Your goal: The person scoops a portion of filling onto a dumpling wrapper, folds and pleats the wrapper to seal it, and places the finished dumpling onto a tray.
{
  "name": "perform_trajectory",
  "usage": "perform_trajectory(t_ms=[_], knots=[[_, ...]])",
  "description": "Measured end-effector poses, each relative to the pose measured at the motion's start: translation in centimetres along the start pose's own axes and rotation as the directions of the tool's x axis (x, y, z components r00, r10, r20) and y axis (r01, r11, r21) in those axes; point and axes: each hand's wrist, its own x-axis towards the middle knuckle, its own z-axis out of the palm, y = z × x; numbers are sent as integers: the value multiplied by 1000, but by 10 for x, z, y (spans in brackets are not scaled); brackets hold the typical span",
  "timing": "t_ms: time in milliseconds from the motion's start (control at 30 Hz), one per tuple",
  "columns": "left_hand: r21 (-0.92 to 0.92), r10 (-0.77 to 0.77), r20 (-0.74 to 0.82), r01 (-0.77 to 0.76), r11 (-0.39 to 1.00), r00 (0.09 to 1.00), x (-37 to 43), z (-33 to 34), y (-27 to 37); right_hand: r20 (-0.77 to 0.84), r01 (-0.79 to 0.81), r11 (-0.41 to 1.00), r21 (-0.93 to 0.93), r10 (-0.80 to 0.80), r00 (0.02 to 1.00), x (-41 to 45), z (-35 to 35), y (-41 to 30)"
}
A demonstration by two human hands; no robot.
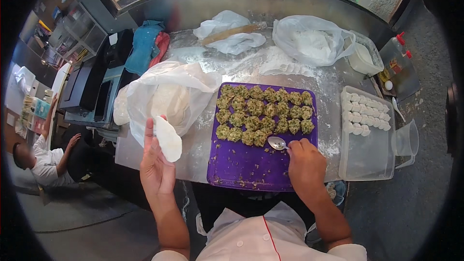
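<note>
My left hand, raised at the left of the purple tray, holds a flat oval dough wrapper on its fingers. My right hand grips the handle of a metal spoon. The spoon's bowl is over the purple tray, beside the lowest row of filling balls. Rows of greenish chopped filling balls cover the upper part of the tray, with crumbs lower down. Behind my left hand, a plastic bag lies around a large mass of dough.
A plastic container with rows of white dumplings stands right, beside a measuring jug. Behind lie a rolling pin, a flour bag and a white tub. Another person is at far left.
</note>
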Motion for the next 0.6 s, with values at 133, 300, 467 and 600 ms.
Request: perform_trajectory(t_ms=[133, 300, 467, 600], knots=[[-504, -177, 126, 216, 836, 976, -10, -20, -4, -72, 51, 997, 55, -47, 996, 9, 17, -12], [-216, -264, 97, 279, 936, 960, -25, -40, -18, -116, 95, 966, 239, -68, 991, 18, 28, -3], [98, -362, -72, 368, 925, 929, -32, -20, -39, 3, -19, 866, 499, 20, 1000, 12, 7, 9], [180, -444, -43, 444, 878, 895, -42, -10, -68, -45, 9, 856, 516, 16, 999, -3, -26, 7]])
